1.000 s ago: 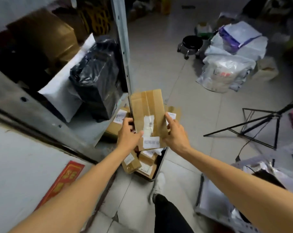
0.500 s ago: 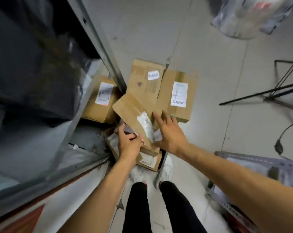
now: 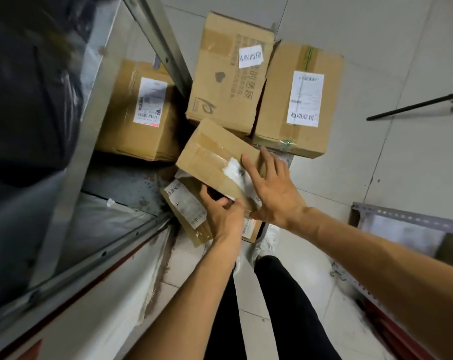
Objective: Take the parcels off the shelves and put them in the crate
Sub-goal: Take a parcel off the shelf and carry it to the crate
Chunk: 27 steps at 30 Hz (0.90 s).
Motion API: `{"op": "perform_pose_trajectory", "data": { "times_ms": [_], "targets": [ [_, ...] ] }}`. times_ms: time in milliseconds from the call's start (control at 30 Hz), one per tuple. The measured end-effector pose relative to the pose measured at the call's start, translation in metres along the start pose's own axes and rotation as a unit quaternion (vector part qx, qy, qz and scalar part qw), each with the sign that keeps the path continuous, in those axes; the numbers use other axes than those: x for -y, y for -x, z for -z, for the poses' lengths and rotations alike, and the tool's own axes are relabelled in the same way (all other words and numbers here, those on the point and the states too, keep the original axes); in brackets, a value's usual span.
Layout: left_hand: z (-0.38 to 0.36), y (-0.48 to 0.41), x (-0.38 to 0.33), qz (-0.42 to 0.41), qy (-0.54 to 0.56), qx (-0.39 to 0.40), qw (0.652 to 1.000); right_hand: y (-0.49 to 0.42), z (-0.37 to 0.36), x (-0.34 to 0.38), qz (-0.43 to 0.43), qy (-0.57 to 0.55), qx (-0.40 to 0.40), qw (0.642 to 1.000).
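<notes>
A brown taped parcel [image 3: 212, 157] with a torn white label lies tilted on a pile of small parcels [image 3: 189, 206] near my feet. My left hand [image 3: 224, 211] grips its near edge, fingers curled under it. My right hand [image 3: 272, 193] rests flat on its top with straight fingers. The crate is almost hidden under the pile; only a pale bit of rim [image 3: 289, 158] shows, and I cannot tell its outline. Beyond lie three bigger labelled boxes: one [image 3: 142, 113] under the shelf, two [image 3: 228, 71] [image 3: 298, 100] on the floor.
A grey metal shelf upright [image 3: 163, 48] runs diagonally at the left, with a black bag [image 3: 30, 87] on the shelf. A black tripod leg [image 3: 414, 105] crosses the tiled floor at the right. A perforated metal rack [image 3: 401, 219] stands at the lower right. My legs and white shoes [image 3: 267, 240] are below the pile.
The parcel has gone down from in front of the shelf onto the pile. My right hand shifted from the parcel's side to flat on top. The view tilted down.
</notes>
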<state>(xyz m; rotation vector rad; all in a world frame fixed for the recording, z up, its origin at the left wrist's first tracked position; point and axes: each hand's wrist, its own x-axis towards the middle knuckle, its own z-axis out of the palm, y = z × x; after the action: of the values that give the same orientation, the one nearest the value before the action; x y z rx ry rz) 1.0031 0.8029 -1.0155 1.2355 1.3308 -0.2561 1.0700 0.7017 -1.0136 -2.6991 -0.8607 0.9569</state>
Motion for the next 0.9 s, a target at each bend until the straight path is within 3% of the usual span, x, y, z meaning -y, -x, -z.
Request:
{"op": "perform_pose_trajectory", "data": {
  "times_ms": [133, 233, 400, 500, 600, 733, 800, 900],
  "targets": [
    [-0.006, 0.005, 0.001, 0.048, 0.053, 0.002, 0.997, -0.006, 0.004, -0.007, 0.018, 0.030, 0.016, 0.999],
    [-0.003, -0.012, -0.003, 0.054, 0.030, 0.055, 0.997, -0.022, 0.010, -0.018, 0.018, 0.028, 0.026, 0.999],
    [0.013, -0.037, -0.013, 0.010, -0.116, 0.101, 0.988, -0.048, 0.012, -0.039, 0.045, 0.051, 0.060, 0.996],
    [0.025, -0.039, -0.023, -0.061, -0.277, 0.095, 0.954, -0.054, 0.006, -0.045, 0.058, 0.058, 0.074, 0.994],
    [0.035, -0.037, -0.038, -0.162, -0.436, 0.102, 0.879, -0.052, -0.001, -0.044, 0.057, 0.078, 0.081, 0.992],
    [0.037, -0.029, -0.071, -0.297, -0.637, 0.126, 0.700, -0.042, 0.003, -0.039, 0.043, 0.090, 0.085, 0.991],
    [0.035, -0.023, -0.091, -0.330, -0.693, 0.128, 0.628, -0.034, 0.014, -0.035, 0.041, 0.100, 0.089, 0.990],
    [0.029, -0.011, -0.114, -0.349, -0.740, 0.128, 0.560, -0.021, 0.037, -0.028, 0.035, 0.104, 0.082, 0.991]
  ]
}}
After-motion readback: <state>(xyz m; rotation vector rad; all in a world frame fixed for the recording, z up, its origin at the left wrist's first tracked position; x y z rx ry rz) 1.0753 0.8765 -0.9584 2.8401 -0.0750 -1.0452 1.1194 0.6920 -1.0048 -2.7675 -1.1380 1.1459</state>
